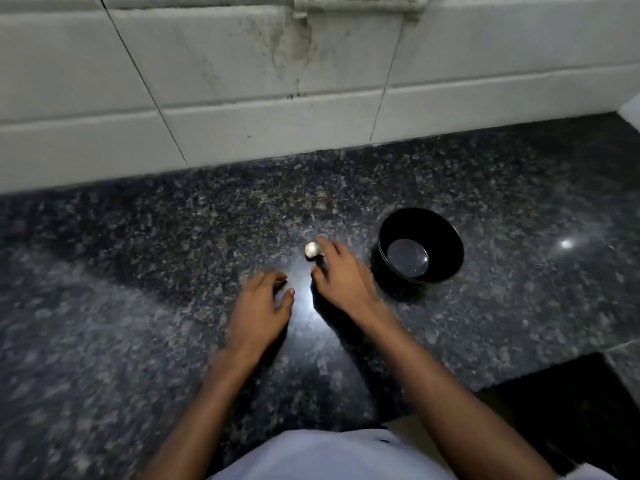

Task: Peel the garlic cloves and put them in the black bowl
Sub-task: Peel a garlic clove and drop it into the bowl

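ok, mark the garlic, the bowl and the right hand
garlic [311,249], head view, middle of the white piece
bowl [446,237], head view, inner right wall
right hand [341,275], head view, back of the hand

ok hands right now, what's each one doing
Left hand: open, fingers loosely curled, holding nothing.
Right hand: reaching at the garlic; grip cannot be told.

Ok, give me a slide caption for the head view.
Right hand reaching for garlic beside an empty black bowl on a dark counter.
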